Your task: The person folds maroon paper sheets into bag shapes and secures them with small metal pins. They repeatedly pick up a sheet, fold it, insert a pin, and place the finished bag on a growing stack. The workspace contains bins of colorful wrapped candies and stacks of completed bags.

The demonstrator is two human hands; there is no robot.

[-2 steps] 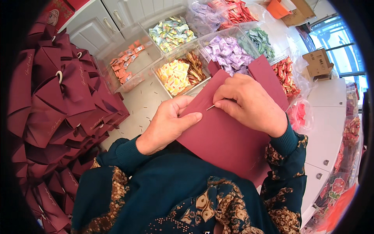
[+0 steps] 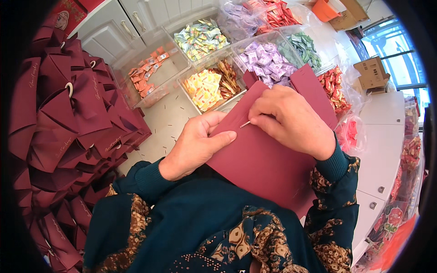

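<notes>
While our left hand (image 2: 193, 144) clamps the flat maroon paper box blank (image 2: 264, 159) at centre frame, our right hand (image 2: 291, 120) pinches a thin pale strip (image 2: 245, 123) against it.

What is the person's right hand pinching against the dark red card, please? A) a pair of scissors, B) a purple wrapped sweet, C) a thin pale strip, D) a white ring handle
C: the right hand pinches a thin pale strip at the edge of the dark red card, which the left hand steadies.
</notes>
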